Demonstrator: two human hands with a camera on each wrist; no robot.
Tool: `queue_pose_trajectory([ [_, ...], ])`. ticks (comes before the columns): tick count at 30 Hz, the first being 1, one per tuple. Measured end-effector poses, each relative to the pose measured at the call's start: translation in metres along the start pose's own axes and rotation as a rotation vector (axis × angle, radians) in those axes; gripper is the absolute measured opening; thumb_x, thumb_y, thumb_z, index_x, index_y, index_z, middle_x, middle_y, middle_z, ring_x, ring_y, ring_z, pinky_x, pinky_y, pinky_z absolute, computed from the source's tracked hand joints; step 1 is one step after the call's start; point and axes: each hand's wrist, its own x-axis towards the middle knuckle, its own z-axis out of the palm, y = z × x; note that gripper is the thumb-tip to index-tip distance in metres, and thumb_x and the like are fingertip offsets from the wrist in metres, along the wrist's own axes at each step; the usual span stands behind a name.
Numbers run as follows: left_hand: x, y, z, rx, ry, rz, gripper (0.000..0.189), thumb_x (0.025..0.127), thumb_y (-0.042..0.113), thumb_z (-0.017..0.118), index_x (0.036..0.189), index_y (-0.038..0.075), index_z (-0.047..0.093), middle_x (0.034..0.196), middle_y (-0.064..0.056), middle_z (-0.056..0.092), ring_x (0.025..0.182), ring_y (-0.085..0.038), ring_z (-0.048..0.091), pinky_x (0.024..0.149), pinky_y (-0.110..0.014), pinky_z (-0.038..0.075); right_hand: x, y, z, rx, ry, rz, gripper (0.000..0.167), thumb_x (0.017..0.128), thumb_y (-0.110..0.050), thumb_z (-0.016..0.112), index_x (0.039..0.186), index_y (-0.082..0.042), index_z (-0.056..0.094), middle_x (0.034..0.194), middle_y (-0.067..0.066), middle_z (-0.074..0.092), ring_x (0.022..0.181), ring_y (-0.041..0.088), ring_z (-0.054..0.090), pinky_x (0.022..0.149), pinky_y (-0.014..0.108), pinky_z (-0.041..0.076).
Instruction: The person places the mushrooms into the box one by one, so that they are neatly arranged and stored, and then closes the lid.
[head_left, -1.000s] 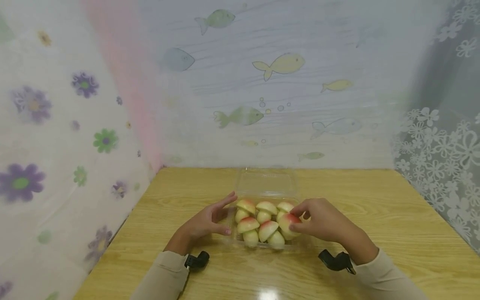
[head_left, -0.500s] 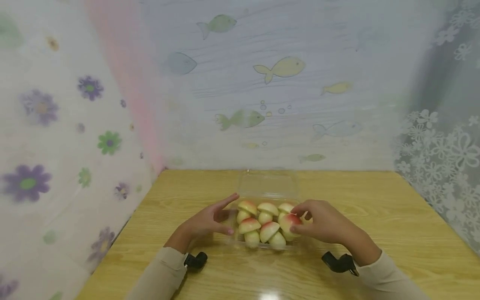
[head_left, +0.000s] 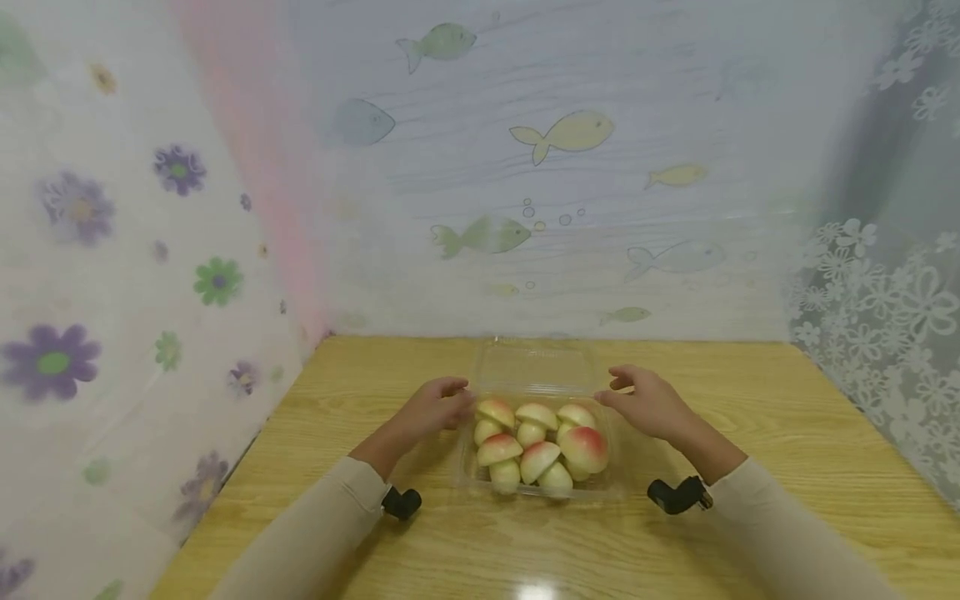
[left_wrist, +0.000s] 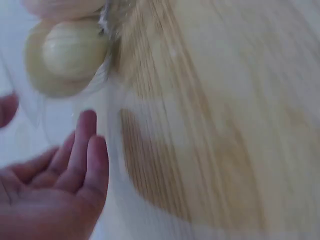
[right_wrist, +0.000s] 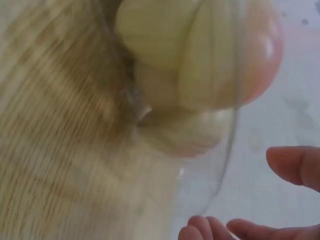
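A clear plastic clamshell box (head_left: 467,482) stands on the table with its lid (head_left: 536,367) swung back. Several mushroom-shaped pieces, pale yellow with red-blushed caps, fill it in two rows. The front right piece (head_left: 585,450) has the reddest cap. My left hand (head_left: 435,407) is at the box's back left corner, fingers loosely bent and holding nothing. At the back right corner is my right hand (head_left: 648,404), thumb and fingers parted in the right wrist view. A pale rounded piece (left_wrist: 72,52) shows through the plastic above my left fingers (left_wrist: 97,160).
The box rests on a wood-grain table (head_left: 360,533). Behind the table hangs a pale cloth with drawn fish (head_left: 577,132); flowered cloths close off both sides. Black wrist cameras (head_left: 677,494) sit below each hand.
My right hand has let go of the front right mushroom-shaped piece and moved back to the far right corner. My left hand has slid from the box's left side toward its far left corner.
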Motion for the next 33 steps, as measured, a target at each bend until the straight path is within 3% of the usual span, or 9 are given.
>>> queue_pose_trajectory([
  [3,0.007,0.004,0.007,0.012,0.075,-0.046,0.073,0.106,0.041,0.057,0.159,-0.003,0.032,0.138,-0.018,0.062,0.109,-0.024,0.071,0.095,-0.044,0.059,0.010,0.005,0.000,0.071,-0.057,0.056,0.076,0.105,-0.040,0.060,0.155,0.011,0.034,0.143,0.032,0.056,0.121,0.043,0.063,0.089,0.048,0.060],
  [5,0.011,0.007,0.010,0.015,0.109,-0.072,0.074,0.105,0.040,0.057,0.159,-0.003,0.032,0.121,-0.015,0.068,0.101,-0.020,0.069,0.091,-0.042,0.059,0.016,0.008,-0.001,0.128,-0.090,0.086,0.074,0.105,-0.036,0.058,0.156,0.012,0.032,0.145,0.034,0.053,0.122,0.044,0.063,0.090,0.048,0.060],
  [8,0.015,0.008,0.013,0.009,0.119,-0.086,0.071,0.105,0.038,0.056,0.159,-0.002,0.034,0.096,-0.010,0.065,0.089,-0.019,0.063,0.086,-0.038,0.057,0.020,0.010,-0.001,0.173,-0.119,0.116,0.070,0.107,-0.033,0.057,0.156,0.011,0.032,0.149,0.035,0.049,0.128,0.046,0.059,0.094,0.050,0.059],
  [10,0.017,0.010,0.014,-0.001,0.121,-0.086,0.070,0.105,0.036,0.057,0.159,-0.002,0.035,0.089,-0.008,0.062,0.083,-0.020,0.059,0.081,-0.036,0.055,0.022,0.011,0.000,0.171,-0.121,0.124,0.068,0.107,-0.032,0.056,0.156,0.011,0.034,0.149,0.034,0.049,0.129,0.046,0.059,0.095,0.052,0.058],
  [15,0.019,0.015,0.013,-0.007,0.137,-0.072,0.065,0.103,0.031,0.058,0.156,-0.002,0.040,0.110,-0.011,0.067,0.089,-0.020,0.063,0.077,-0.035,0.055,0.026,0.013,0.000,0.155,-0.114,0.128,0.064,0.106,-0.029,0.058,0.154,0.009,0.039,0.145,0.032,0.054,0.126,0.044,0.061,0.094,0.051,0.058],
  [20,0.019,0.019,0.012,0.000,0.147,-0.053,0.058,0.103,0.027,0.059,0.152,-0.002,0.047,0.129,-0.017,0.067,0.104,-0.026,0.070,0.084,-0.039,0.058,0.029,0.016,-0.001,0.162,-0.119,0.119,0.063,0.105,-0.027,0.060,0.152,0.011,0.041,0.144,0.032,0.055,0.124,0.043,0.061,0.094,0.050,0.058],
  [26,0.018,0.022,0.011,0.032,0.196,-0.030,0.051,0.102,0.023,0.066,0.146,0.000,0.055,0.132,-0.016,0.067,0.111,-0.030,0.069,0.087,-0.045,0.059,0.031,0.018,-0.001,0.162,-0.104,0.094,0.062,0.104,-0.026,0.061,0.152,0.010,0.042,0.141,0.030,0.058,0.125,0.042,0.061,0.097,0.051,0.058],
  [33,0.019,0.021,0.008,0.054,0.256,0.003,0.049,0.096,0.016,0.076,0.141,0.003,0.061,0.125,-0.012,0.069,0.108,-0.028,0.070,0.075,-0.038,0.060,0.030,0.017,0.000,0.120,-0.038,0.074,0.059,0.102,-0.022,0.065,0.149,0.007,0.047,0.134,0.026,0.063,0.121,0.041,0.063,0.094,0.050,0.057],
])
